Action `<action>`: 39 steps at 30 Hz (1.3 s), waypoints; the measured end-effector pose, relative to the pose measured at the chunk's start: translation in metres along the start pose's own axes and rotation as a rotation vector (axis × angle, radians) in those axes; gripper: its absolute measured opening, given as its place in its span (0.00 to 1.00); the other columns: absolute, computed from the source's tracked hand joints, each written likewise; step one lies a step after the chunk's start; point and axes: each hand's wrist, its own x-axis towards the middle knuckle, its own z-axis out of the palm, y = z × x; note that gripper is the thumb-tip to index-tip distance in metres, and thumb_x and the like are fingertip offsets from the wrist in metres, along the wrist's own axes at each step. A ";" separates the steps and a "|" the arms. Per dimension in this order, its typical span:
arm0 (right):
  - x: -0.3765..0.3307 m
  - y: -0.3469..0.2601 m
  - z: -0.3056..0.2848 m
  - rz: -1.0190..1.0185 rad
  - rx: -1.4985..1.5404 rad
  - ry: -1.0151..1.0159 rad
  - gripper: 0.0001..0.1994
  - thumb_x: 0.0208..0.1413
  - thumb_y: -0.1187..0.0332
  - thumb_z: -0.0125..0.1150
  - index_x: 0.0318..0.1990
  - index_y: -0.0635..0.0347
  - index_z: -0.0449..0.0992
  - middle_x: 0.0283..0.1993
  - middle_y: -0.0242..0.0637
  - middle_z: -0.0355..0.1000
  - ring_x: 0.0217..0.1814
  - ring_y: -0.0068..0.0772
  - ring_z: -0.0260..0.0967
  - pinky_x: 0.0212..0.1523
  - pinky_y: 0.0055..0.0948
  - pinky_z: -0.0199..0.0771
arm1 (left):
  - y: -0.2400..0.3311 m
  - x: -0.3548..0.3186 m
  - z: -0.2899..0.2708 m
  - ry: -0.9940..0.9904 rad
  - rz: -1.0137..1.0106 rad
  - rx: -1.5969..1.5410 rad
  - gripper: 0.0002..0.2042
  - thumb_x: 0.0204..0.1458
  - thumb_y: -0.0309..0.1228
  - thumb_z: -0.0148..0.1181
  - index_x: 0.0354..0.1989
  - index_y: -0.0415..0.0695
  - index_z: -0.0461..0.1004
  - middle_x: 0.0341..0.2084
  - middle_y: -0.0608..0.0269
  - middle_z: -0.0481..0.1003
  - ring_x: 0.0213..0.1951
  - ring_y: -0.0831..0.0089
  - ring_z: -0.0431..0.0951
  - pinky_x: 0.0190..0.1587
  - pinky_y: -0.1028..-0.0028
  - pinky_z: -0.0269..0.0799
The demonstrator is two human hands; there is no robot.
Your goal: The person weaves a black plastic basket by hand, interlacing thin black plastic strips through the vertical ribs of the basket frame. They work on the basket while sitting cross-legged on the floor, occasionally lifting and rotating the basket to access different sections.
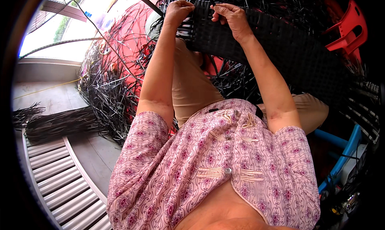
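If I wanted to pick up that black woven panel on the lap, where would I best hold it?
Probably at the far top edge of the black woven panel, coming from above, as the left hand and right hand do. The rim there is open to curl fingers over; loose black strips crowd its other sides.

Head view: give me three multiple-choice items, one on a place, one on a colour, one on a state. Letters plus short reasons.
1. Where is the red plastic chair?
A. upper right
B. lower left
C. centre

2. What colour are the loose flat plastic strips piled on the floor?
A. white
B. black
C. yellow

3. What is the left hand doing?
A. hanging free
B. gripping the edge of the black woven strip panel
C. resting on the knee

Key: 1 A, the chair sits by the upper right rim. 2 B, the strips are black against the red sheet. 3 B, its fingers curl over the panel's edge, while the right hand pinches a strip beside it.
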 end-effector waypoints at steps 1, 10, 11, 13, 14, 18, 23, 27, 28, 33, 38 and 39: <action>0.000 0.000 0.001 0.000 0.002 -0.002 0.11 0.60 0.63 0.63 0.41 0.61 0.83 0.28 0.29 0.78 0.30 0.19 0.75 0.29 0.16 0.64 | 0.000 0.001 0.000 0.024 0.022 -0.007 0.11 0.45 0.33 0.70 0.35 0.43 0.84 0.28 0.60 0.83 0.33 0.74 0.82 0.40 0.74 0.76; 0.001 0.002 -0.004 -0.017 -0.016 0.009 0.11 0.61 0.63 0.62 0.42 0.62 0.82 0.29 0.29 0.78 0.30 0.18 0.75 0.29 0.16 0.64 | 0.045 -0.049 0.037 0.383 0.306 0.293 0.14 0.46 0.36 0.67 0.41 0.45 0.80 0.30 0.57 0.82 0.36 0.55 0.82 0.42 0.61 0.75; 0.001 0.001 -0.002 -0.021 -0.009 0.002 0.11 0.61 0.63 0.62 0.42 0.62 0.83 0.29 0.29 0.78 0.30 0.18 0.75 0.29 0.16 0.64 | 0.048 -0.054 0.039 0.317 0.273 0.272 0.13 0.47 0.37 0.66 0.40 0.46 0.80 0.31 0.58 0.82 0.36 0.55 0.82 0.42 0.61 0.75; -0.001 0.002 0.001 -0.020 -0.020 0.005 0.11 0.61 0.64 0.62 0.42 0.61 0.82 0.29 0.29 0.78 0.30 0.18 0.75 0.29 0.16 0.64 | 0.043 -0.055 0.046 0.340 0.249 0.372 0.12 0.48 0.36 0.63 0.39 0.46 0.80 0.31 0.56 0.81 0.38 0.55 0.82 0.42 0.60 0.74; -0.002 0.002 0.001 -0.023 -0.026 0.012 0.11 0.61 0.64 0.62 0.42 0.61 0.82 0.29 0.29 0.78 0.30 0.18 0.75 0.29 0.16 0.64 | 0.046 -0.055 0.048 0.356 0.230 0.416 0.11 0.49 0.35 0.62 0.39 0.46 0.80 0.31 0.55 0.81 0.38 0.55 0.82 0.42 0.60 0.74; -0.003 0.004 0.003 -0.045 0.000 0.028 0.10 0.61 0.65 0.62 0.43 0.61 0.83 0.29 0.30 0.78 0.30 0.18 0.74 0.29 0.16 0.65 | 0.058 -0.049 0.055 0.335 0.118 0.538 0.10 0.48 0.34 0.59 0.37 0.45 0.80 0.33 0.50 0.81 0.39 0.51 0.82 0.44 0.58 0.74; 0.000 0.008 0.002 -0.091 0.017 0.018 0.10 0.61 0.65 0.62 0.42 0.61 0.83 0.30 0.30 0.79 0.30 0.18 0.74 0.29 0.17 0.65 | 0.056 -0.038 0.059 0.358 0.064 0.511 0.12 0.46 0.31 0.61 0.36 0.37 0.74 0.34 0.44 0.80 0.38 0.45 0.81 0.43 0.56 0.76; -0.003 0.007 0.000 -0.079 0.024 0.039 0.10 0.61 0.65 0.62 0.42 0.61 0.83 0.30 0.30 0.79 0.30 0.18 0.75 0.29 0.16 0.65 | 0.049 -0.033 0.046 0.322 0.142 0.402 0.13 0.43 0.32 0.61 0.36 0.37 0.79 0.35 0.49 0.81 0.38 0.51 0.82 0.46 0.61 0.76; -0.002 0.007 -0.001 -0.084 0.027 0.039 0.10 0.61 0.65 0.62 0.42 0.61 0.83 0.30 0.30 0.79 0.30 0.18 0.75 0.29 0.16 0.65 | 0.050 -0.030 0.043 0.249 0.101 0.377 0.15 0.42 0.33 0.61 0.37 0.39 0.81 0.36 0.50 0.81 0.40 0.54 0.82 0.48 0.63 0.76; 0.001 0.004 0.004 -0.030 0.016 0.067 0.10 0.60 0.65 0.62 0.43 0.61 0.82 0.30 0.29 0.78 0.29 0.18 0.75 0.26 0.15 0.63 | 0.051 -0.026 0.033 0.110 0.023 0.327 0.14 0.44 0.32 0.60 0.40 0.41 0.79 0.38 0.44 0.80 0.44 0.52 0.81 0.51 0.63 0.74; 0.010 -0.002 0.011 0.078 -0.119 0.091 0.11 0.58 0.66 0.63 0.43 0.63 0.81 0.31 0.31 0.79 0.28 0.19 0.75 0.23 0.16 0.67 | 0.031 -0.028 0.039 0.186 0.136 0.249 0.13 0.47 0.28 0.56 0.40 0.37 0.76 0.33 0.45 0.80 0.42 0.51 0.81 0.49 0.62 0.74; 0.015 0.003 0.011 0.070 -0.125 0.092 0.10 0.58 0.67 0.63 0.43 0.63 0.81 0.31 0.31 0.79 0.28 0.19 0.75 0.24 0.17 0.69 | 0.029 -0.028 0.038 0.168 0.142 0.174 0.12 0.48 0.28 0.55 0.40 0.37 0.76 0.32 0.45 0.80 0.41 0.52 0.82 0.48 0.63 0.75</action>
